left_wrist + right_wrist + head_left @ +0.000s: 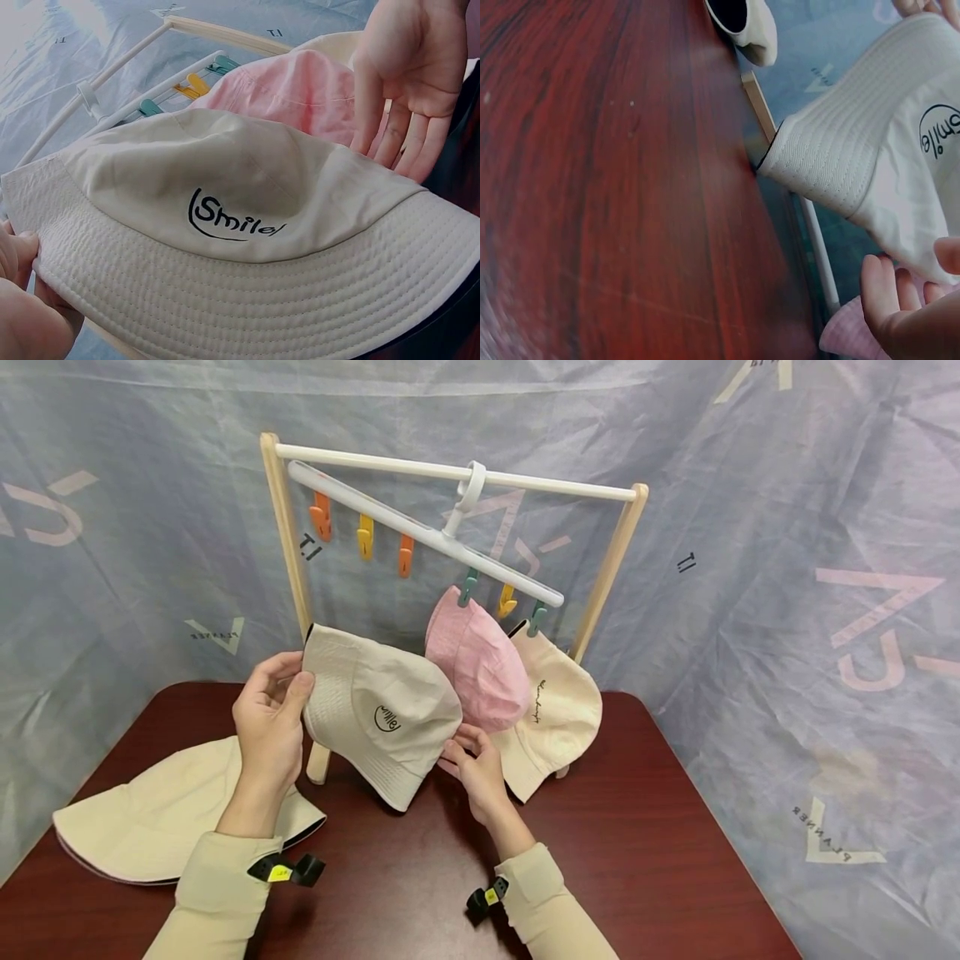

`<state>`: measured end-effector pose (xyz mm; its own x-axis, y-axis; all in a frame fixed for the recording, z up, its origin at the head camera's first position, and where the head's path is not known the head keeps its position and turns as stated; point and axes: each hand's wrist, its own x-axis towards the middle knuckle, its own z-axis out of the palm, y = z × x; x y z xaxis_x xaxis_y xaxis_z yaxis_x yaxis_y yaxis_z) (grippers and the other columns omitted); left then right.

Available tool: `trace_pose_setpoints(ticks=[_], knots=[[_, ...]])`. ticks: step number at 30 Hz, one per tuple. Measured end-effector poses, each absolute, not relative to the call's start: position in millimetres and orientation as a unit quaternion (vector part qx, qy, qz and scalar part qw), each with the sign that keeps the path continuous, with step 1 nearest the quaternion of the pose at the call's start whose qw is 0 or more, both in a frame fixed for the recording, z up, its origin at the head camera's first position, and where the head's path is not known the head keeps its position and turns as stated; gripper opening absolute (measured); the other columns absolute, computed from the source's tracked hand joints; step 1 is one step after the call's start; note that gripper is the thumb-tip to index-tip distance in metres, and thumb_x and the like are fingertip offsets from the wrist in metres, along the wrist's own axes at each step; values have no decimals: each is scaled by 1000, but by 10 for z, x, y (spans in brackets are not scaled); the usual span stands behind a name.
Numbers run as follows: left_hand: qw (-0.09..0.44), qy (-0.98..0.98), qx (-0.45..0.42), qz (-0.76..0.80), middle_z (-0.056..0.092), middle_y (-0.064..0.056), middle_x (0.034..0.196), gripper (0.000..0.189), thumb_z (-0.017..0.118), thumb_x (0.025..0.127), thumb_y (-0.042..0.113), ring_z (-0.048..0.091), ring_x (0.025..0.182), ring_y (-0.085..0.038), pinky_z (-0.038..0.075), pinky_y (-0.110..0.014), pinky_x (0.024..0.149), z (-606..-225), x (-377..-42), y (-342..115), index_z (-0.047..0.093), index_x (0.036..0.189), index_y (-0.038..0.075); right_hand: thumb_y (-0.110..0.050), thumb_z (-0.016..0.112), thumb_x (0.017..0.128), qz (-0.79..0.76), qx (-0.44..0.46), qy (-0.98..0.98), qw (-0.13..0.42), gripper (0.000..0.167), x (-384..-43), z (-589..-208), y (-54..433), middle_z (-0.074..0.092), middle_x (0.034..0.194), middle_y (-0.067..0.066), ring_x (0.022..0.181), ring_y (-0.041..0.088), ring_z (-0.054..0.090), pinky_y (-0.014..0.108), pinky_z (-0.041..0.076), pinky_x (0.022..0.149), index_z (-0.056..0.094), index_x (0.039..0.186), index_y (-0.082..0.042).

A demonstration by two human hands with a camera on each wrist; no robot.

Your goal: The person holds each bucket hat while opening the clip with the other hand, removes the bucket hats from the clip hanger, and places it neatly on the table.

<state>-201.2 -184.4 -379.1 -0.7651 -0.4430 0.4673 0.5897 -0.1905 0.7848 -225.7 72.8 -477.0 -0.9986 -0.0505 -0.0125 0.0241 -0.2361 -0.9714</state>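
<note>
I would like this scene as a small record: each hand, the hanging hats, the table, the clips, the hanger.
left hand: pinches brim of beige "smile" hat
right hand: at that hat's crown
hanging: pink hat; cream hat with black script
table: another cream hat, left side
clips: two orange, two yellow, two green
hanger: tilted, hooked on rack's bar

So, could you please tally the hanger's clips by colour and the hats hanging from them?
Orange clips: 2
Yellow clips: 2
Green clips: 2
Hanging hats: 2
Total: 8
</note>
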Motion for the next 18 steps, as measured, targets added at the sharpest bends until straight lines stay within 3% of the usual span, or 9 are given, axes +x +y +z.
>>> trace_pose_setpoints(ticks=[7, 18], knots=[[334, -540, -64, -770, 68, -8, 115, 26, 68, 101, -3, 62, 99, -19, 53, -19, 85, -3793, -2013, -1847, 69, 127, -4, 0, 63, 103, -786, -5, 618, 19, 40, -2261, -4775, 718, 60, 120, 17, 97, 21, 71, 51, 60, 98, 52, 141, 3], [326, -543, -56, -771, 67, -8, 117, 28, 68, 101, -1, 61, 102, -20, 53, -20, 87, -3781, -1999, -1865, 68, 129, -4, 0, 67, 100, -776, 9, 630, -9, 39, -2234, -4720, 722, 62, 111, 12, 88, 15, 69, 35, 62, 85, 55, 137, 2]])
